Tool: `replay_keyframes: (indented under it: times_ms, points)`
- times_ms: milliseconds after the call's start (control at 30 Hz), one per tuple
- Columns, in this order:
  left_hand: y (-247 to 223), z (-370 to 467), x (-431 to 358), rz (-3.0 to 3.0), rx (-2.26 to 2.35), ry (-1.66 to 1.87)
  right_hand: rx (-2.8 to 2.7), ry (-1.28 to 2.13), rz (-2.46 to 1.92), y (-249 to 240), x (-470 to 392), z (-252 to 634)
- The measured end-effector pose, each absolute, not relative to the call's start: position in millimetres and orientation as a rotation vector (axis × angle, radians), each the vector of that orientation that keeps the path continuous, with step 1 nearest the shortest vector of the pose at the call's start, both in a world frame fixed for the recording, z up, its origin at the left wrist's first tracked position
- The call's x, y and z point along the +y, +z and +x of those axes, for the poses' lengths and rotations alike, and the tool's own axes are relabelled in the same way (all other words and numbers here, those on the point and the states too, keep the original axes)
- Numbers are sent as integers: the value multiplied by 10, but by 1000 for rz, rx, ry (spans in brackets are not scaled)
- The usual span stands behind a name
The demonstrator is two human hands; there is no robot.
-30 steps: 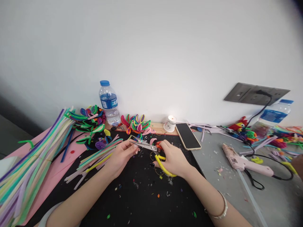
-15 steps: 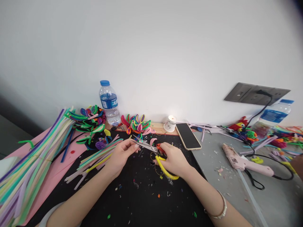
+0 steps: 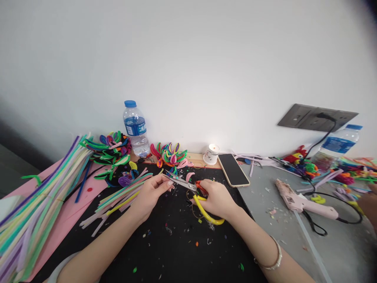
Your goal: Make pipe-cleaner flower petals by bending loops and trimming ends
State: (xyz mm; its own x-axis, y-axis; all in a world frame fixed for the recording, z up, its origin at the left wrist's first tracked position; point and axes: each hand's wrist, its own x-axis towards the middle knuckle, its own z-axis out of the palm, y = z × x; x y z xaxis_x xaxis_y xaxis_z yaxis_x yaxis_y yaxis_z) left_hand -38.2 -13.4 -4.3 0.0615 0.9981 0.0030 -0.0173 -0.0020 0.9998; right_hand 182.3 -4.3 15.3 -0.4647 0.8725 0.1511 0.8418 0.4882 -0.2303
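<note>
My right hand (image 3: 213, 198) is closed on scissors (image 3: 191, 186) with orange and yellow handles, their blades pointing left. At the blade tips, my left hand (image 3: 156, 192) pinches with thumb and index finger; what it holds is too small to make out. A bundle of pastel pipe cleaners (image 3: 118, 198) lies beside my left hand. Beyond the blades sits a cluster of colourful looped pieces (image 3: 171, 154), with a pink looped piece (image 3: 190, 176) nearer. Small scraps are scattered over the black mat (image 3: 176, 251) below my hands.
A water bottle (image 3: 135, 129), a paper cup (image 3: 211, 154) and a phone (image 3: 233, 169) stand or lie near the wall. Long pipe cleaners (image 3: 44, 208) fill the left side. At right are a pink glue gun (image 3: 306, 204), its cord and another person's hand (image 3: 368, 204).
The scissor blades have drawn closer together, and the yellow handle has shifted slightly. My left hand stays at the blade tips. The view has moved a little.
</note>
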Motion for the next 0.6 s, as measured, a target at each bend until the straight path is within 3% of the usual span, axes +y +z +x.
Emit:
replay_keyframes:
  times_ms: [367,600]
  points:
    - [15,-368,-142,1197,1149,1162,-2403,207,-1494,181,-34,1824]
    - [42,-333,-173,1054,1087,1144,-2109,28,-1846,103,60,1908]
